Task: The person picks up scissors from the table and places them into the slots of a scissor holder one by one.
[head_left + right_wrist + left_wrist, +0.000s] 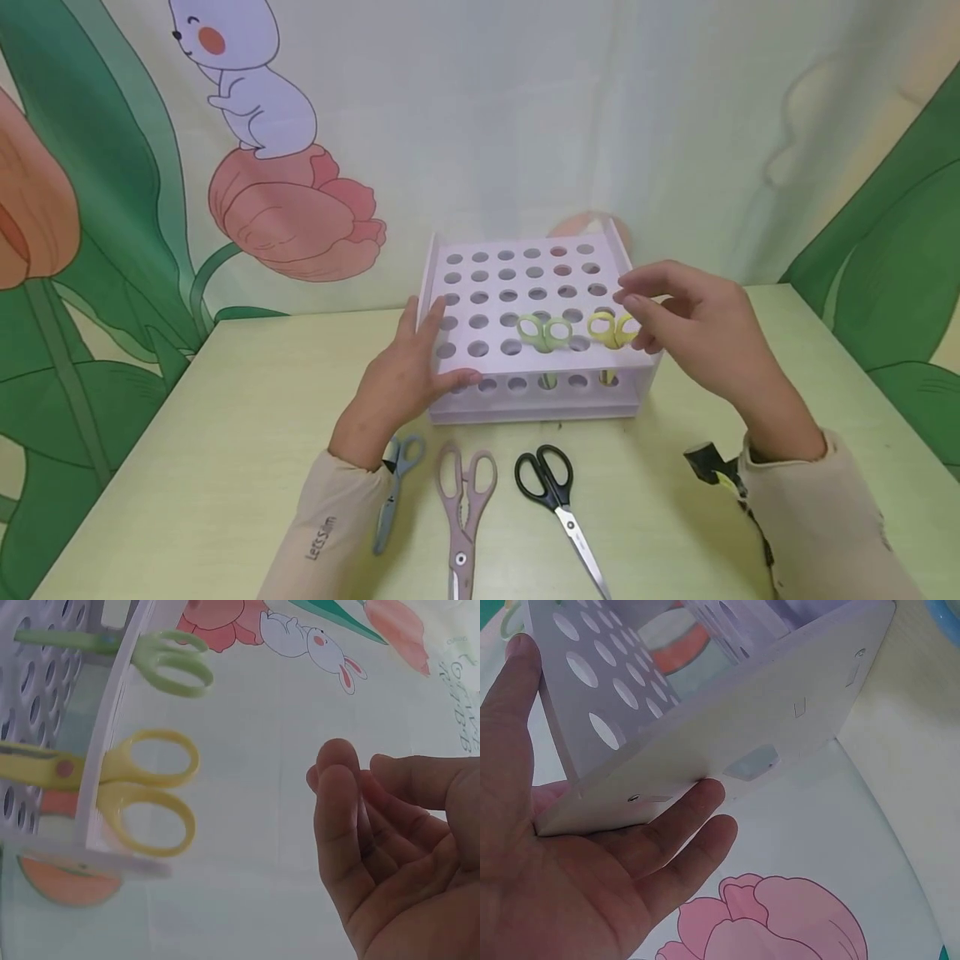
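My left hand (405,371) holds the left side of a white rack (525,412) with rows of round holes. In the left wrist view, its thumb lies at the top panel's edge and its fingers against the outer side wall (682,765). Green-handled scissors (545,342) and yellow-handled scissors (112,780) stand in the rack, handles up, blades down through the holes. My right hand (697,321) hovers by the rack's right side, close to the yellow handles in the head view. Its fingers are loosely bent, with nothing between them in the right wrist view.
On the table (247,467) in front of the rack lie blue scissors (387,517), partly behind the left sleeve, pink scissors (472,533) and black-handled scissors (553,493). A curtain (487,142) printed with flowers and a white animal hangs behind the rack.
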`<control>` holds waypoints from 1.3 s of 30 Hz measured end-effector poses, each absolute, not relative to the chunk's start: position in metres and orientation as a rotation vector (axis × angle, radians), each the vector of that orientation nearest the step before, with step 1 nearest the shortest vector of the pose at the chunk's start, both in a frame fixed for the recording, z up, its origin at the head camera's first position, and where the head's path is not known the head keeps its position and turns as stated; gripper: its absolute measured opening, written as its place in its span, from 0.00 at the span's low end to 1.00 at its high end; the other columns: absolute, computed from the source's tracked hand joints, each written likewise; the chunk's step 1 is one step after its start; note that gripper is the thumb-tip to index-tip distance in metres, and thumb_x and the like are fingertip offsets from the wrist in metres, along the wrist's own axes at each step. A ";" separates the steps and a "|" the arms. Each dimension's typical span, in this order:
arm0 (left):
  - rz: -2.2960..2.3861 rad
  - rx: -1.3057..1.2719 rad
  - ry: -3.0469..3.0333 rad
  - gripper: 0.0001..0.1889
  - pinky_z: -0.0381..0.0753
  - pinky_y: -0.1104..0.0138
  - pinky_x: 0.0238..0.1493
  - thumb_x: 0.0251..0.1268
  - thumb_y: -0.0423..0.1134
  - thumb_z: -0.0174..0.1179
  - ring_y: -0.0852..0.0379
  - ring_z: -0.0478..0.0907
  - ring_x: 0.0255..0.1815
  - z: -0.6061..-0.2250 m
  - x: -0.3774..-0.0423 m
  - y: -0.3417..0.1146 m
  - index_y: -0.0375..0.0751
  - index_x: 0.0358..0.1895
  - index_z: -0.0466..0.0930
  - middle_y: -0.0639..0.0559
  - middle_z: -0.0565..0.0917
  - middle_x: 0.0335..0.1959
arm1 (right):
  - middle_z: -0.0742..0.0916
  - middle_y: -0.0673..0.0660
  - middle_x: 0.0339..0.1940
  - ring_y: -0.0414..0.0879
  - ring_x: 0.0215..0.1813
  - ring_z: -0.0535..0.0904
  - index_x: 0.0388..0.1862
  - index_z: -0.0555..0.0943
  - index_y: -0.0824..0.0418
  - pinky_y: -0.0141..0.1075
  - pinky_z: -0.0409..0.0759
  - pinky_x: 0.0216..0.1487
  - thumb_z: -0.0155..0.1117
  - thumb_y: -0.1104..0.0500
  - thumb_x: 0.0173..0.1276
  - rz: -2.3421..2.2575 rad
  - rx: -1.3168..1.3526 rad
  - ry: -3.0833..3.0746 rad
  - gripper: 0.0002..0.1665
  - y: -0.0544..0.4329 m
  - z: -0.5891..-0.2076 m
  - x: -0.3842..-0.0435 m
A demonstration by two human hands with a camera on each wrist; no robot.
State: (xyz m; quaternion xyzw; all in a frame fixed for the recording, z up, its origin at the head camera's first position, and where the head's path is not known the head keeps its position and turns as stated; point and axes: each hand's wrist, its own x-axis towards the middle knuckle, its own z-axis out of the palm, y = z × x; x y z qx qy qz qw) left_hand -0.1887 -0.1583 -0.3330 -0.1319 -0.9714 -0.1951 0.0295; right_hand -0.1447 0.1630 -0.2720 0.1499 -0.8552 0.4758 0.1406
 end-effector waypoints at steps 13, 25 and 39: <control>-0.597 -0.412 -2.988 0.58 0.80 0.46 0.45 0.56 0.65 0.70 0.38 0.81 0.47 -0.333 -0.188 -0.159 0.47 0.83 0.46 0.32 0.43 0.81 | 0.87 0.57 0.44 0.46 0.27 0.84 0.57 0.83 0.61 0.34 0.82 0.30 0.65 0.61 0.74 1.283 0.452 -2.520 0.15 0.196 -0.283 -0.130; -0.609 -0.417 -2.988 0.57 0.80 0.46 0.45 0.57 0.65 0.69 0.38 0.81 0.47 -0.333 -0.189 -0.159 0.46 0.83 0.47 0.32 0.42 0.81 | 0.87 0.37 0.40 0.44 0.28 0.84 0.56 0.82 0.62 0.33 0.81 0.30 0.64 0.61 0.75 1.249 0.375 -2.573 0.14 0.239 -0.297 -0.113; -0.618 -0.433 -2.983 0.57 0.80 0.47 0.47 0.57 0.65 0.69 0.38 0.82 0.48 -0.332 -0.188 -0.159 0.46 0.83 0.47 0.32 0.42 0.81 | 0.87 0.47 0.39 0.44 0.28 0.84 0.59 0.81 0.62 0.35 0.81 0.29 0.63 0.58 0.76 1.138 0.275 -2.741 0.17 0.285 -0.329 -0.093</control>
